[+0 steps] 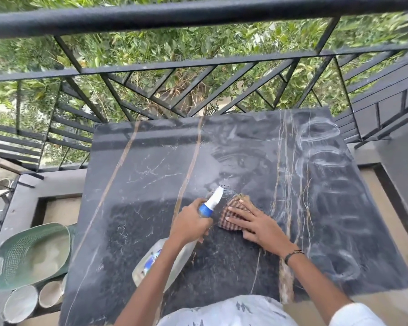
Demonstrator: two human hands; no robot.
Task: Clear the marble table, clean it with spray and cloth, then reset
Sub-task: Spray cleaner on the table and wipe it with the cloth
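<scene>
Your left grip clenches round the spray bottle, nozzle aimed at the marble bench; your right grip, fingers straight, presses the checked cloth flat.

Setting: an outdoor balcony in daylight.
Railing: black metal with slanted bars, along the far and side edges.
Beyond: dense green foliage.
Floor: tan, with a dark border.
Lower left: a green mesh basket; two pale cups stood beside it.
</scene>
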